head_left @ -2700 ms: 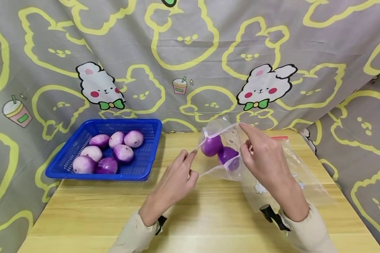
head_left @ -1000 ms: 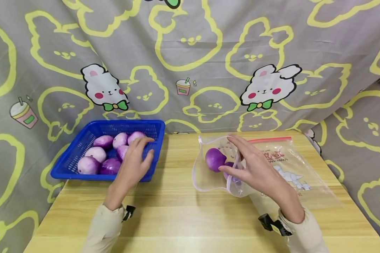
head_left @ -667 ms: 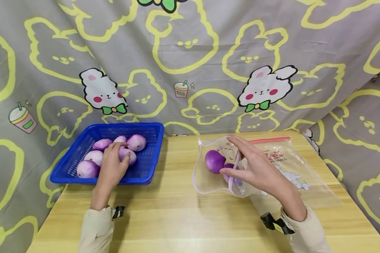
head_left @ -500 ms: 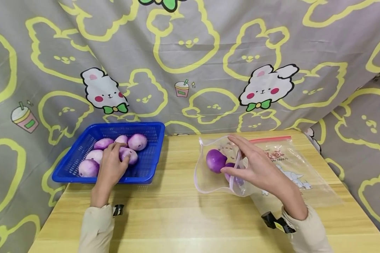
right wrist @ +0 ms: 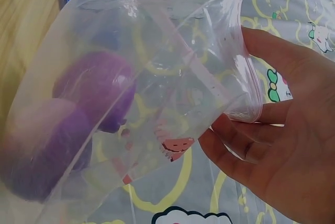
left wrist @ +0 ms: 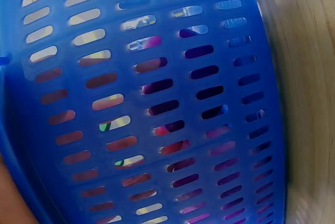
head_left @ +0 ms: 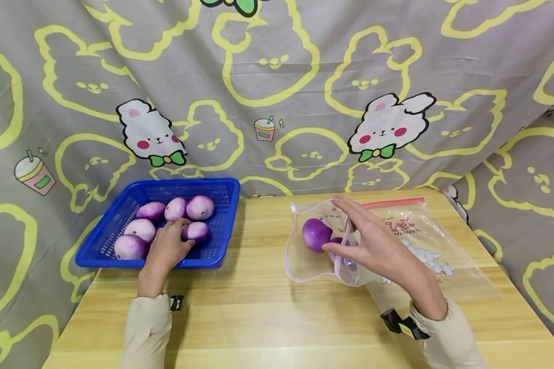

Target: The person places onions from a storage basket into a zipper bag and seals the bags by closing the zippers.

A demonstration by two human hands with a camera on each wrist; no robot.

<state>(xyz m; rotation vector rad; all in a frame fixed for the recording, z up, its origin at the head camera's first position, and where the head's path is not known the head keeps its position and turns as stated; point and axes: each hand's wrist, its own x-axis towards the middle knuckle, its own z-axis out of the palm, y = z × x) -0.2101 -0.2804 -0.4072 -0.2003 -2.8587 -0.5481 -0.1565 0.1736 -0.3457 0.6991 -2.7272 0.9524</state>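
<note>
In the head view, my left hand (head_left: 166, 247) reaches into the blue plastic basket (head_left: 226, 225), thumb and fingers around a red onion (head_left: 197, 232). The left wrist view shows mostly the slotted basket wall (left wrist: 125, 72), with purple behind the slots and the fingers hidden. On the right, my right hand (head_left: 374, 238) holds the mouth of a clear zip bag (head_left: 300, 266) apart, thumb and fingers spread at its rim. Two onions lie inside, one purple onion (head_left: 316, 236) in front of the other. The right wrist view shows both through the plastic, fingers hooked at the bag's edge (right wrist: 254, 88).
Several more onions, such as a pale onion (head_left: 131, 247), lie in the basket. A flat clear bag (head_left: 424, 230) with a red zip strip lies under the right forearm. Wooden tabletop (head_left: 258, 307) spans between basket and bag. A patterned grey curtain (head_left: 277, 154) hangs behind.
My left hand left the bag's rim, went over to the basket and took an onion, which has shifted slightly right. The right hand stays at the bag's mouth.
</note>
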